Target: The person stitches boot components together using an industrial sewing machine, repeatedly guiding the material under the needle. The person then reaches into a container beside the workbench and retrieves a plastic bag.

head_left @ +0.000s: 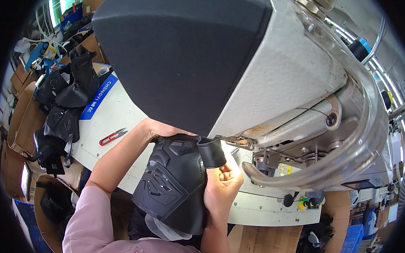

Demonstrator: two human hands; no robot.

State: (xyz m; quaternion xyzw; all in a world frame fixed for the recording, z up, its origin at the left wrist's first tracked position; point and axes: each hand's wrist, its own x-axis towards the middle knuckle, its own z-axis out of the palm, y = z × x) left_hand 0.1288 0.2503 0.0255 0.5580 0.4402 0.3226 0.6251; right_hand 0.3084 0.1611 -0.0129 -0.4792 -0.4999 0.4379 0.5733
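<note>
Okay, moulded black panel (169, 183) overhangs tabletop (95, 134) edge, near sewing machine (284, 76). Right hand (223, 183): fingers pinching black strap (211, 154). Left hand (169, 129): fingers hidden, can't tell. Loose pinch or panel's dragging weight could skew strap.

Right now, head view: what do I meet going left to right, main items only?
Stacked black gear → red-handled snips → black moulded piece → right hand → blue crate.
</note>
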